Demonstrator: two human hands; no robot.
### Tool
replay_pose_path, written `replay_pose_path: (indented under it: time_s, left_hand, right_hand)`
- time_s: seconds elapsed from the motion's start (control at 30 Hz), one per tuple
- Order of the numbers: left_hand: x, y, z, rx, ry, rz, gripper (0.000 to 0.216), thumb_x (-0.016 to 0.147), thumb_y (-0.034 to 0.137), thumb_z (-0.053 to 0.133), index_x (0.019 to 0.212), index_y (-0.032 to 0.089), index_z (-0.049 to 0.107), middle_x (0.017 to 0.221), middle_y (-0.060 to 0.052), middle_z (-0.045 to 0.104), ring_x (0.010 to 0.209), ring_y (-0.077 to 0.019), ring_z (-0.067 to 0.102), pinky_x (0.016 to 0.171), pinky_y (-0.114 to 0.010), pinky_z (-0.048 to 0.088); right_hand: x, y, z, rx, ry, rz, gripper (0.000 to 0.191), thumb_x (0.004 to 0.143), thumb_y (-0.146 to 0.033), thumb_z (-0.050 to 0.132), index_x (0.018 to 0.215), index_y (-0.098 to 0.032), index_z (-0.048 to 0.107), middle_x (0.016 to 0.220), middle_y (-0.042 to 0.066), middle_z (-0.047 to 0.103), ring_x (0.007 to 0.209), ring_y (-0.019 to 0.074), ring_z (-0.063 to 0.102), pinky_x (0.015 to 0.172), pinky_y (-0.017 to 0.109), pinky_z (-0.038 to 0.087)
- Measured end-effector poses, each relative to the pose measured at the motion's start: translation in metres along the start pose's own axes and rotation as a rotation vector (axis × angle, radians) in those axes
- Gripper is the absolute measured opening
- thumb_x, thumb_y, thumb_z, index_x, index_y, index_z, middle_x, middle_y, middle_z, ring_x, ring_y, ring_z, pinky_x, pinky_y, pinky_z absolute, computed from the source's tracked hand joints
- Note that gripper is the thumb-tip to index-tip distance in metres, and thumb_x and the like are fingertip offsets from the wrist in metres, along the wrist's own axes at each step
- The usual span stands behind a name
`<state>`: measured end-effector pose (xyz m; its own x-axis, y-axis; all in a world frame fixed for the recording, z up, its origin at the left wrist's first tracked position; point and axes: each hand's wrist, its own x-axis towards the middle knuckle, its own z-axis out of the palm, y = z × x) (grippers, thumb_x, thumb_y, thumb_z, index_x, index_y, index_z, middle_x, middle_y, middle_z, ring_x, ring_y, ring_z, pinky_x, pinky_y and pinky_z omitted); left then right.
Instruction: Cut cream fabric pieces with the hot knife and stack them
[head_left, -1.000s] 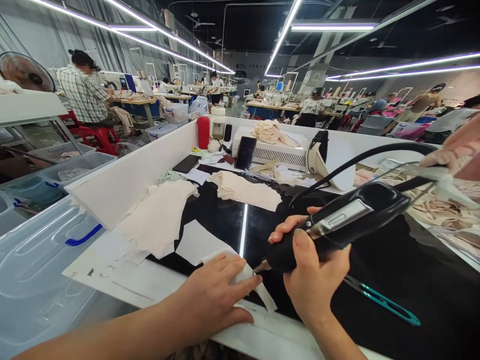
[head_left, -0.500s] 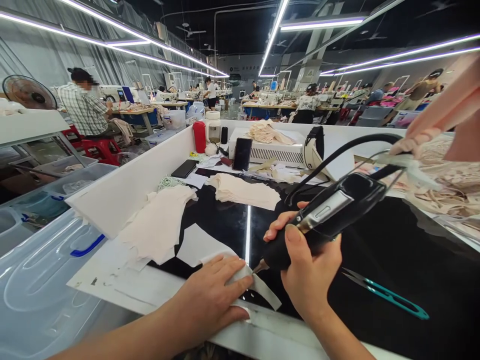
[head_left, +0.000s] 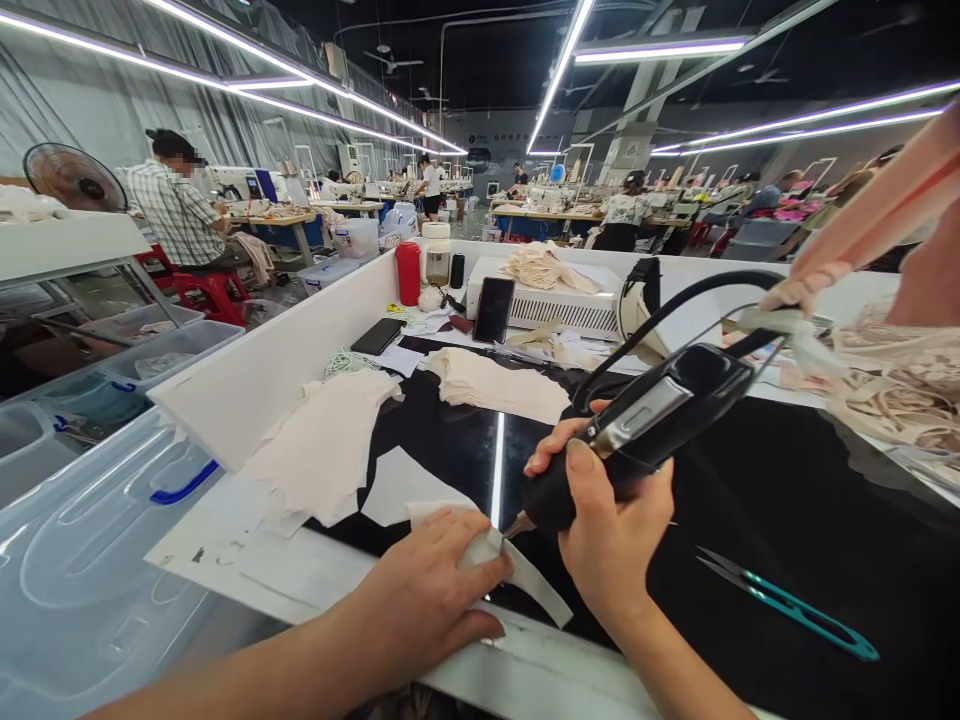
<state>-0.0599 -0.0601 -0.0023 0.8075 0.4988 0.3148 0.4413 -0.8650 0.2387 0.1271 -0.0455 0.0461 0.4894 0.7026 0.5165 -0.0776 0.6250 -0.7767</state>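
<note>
My right hand (head_left: 611, 520) is wrapped round a black corded hand tool (head_left: 645, 425) with a silver panel and a narrow metal tip. The tip points down left and meets the edge of a pale fabric piece (head_left: 540, 585) beside my left fingers. My left hand (head_left: 439, 575) lies on that fabric, fingers stretched and thumb apart, pressing it against the glossy black table surface (head_left: 757, 480). Part of the fabric is hidden under the palm. Another whitish flat piece (head_left: 409, 485) shows beyond my left fingers. Thread snips (head_left: 795, 605) with teal handles lie to the right.
Stacked cream fabric pieces (head_left: 322, 445) lie left, with another stack (head_left: 499, 380) behind. Phones (head_left: 493, 310), a red container (head_left: 408, 273) and a white vented box (head_left: 559, 300) stand at the back. A pink cloth tie (head_left: 847, 240) hangs by the tool's cord. Co-workers sit beyond.
The view has shifted slightly, so most things appear a little further right. The tool's tip stays at the fabric edge, a bit nearer my left fingers. Both hands keep their hold.
</note>
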Motion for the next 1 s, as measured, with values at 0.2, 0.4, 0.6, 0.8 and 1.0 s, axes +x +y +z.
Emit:
replay_pose_path:
  time_s: [0.2,0.4,0.6,0.8,1.0]
  left_hand:
    - [0.001,0.001,0.0,-0.024,0.013,-0.007,0.053,0.091,0.04,0.087,0.135,0.021,0.064,0.14,-0.017,0.06,0.124,-0.0368,0.064,0.103,-0.053,0.061]
    - [0.001,0.001,0.0,-0.043,-0.005,-0.014,0.051,0.093,0.041,0.084,0.135,0.022,0.063,0.142,-0.017,0.058,0.124,-0.0374,0.063,0.104,-0.054,0.06]
    - [0.001,0.0,-0.001,-0.05,-0.038,-0.007,0.054,0.095,0.042,0.081,0.14,0.02,0.061,0.145,-0.019,0.058,0.129,-0.0394,0.062,0.105,-0.055,0.06]
    - [-0.001,-0.018,-0.019,-0.116,-0.077,-0.007,0.034,0.107,0.01,0.052,0.14,0.016,0.058,0.143,-0.014,0.068,0.135,-0.0268,0.064,0.123,-0.05,0.048]
    - [-0.003,-0.039,-0.027,0.008,-0.088,0.085,0.045,0.1,-0.004,0.046,0.135,0.018,0.064,0.144,-0.011,0.069,0.137,-0.0255,0.062,0.117,-0.041,0.052]
  right_hand:
    - [0.004,0.002,0.004,0.044,0.008,0.007,0.035,0.091,-0.035,0.08,0.117,-0.028,0.059,0.08,-0.008,0.07,0.061,0.0133,0.065,0.064,0.032,0.056]
    - [0.002,0.008,0.008,0.038,-0.004,0.011,0.033,0.091,-0.033,0.08,0.115,-0.028,0.059,0.082,-0.007,0.07,0.061,0.0132,0.066,0.064,0.032,0.056]
    - [0.005,0.01,0.007,0.024,-0.024,-0.004,0.029,0.093,-0.033,0.079,0.114,-0.028,0.06,0.081,-0.007,0.07,0.062,0.0129,0.065,0.063,0.031,0.056]
    - [0.013,0.004,0.007,0.046,-0.036,-0.004,0.033,0.09,-0.035,0.081,0.114,-0.027,0.059,0.079,-0.007,0.071,0.06,0.0139,0.065,0.062,0.032,0.056]
    - [0.02,-0.02,-0.001,0.069,0.058,0.031,0.038,0.081,-0.035,0.085,0.11,-0.025,0.062,0.073,-0.006,0.07,0.055,0.015,0.064,0.055,0.03,0.057]
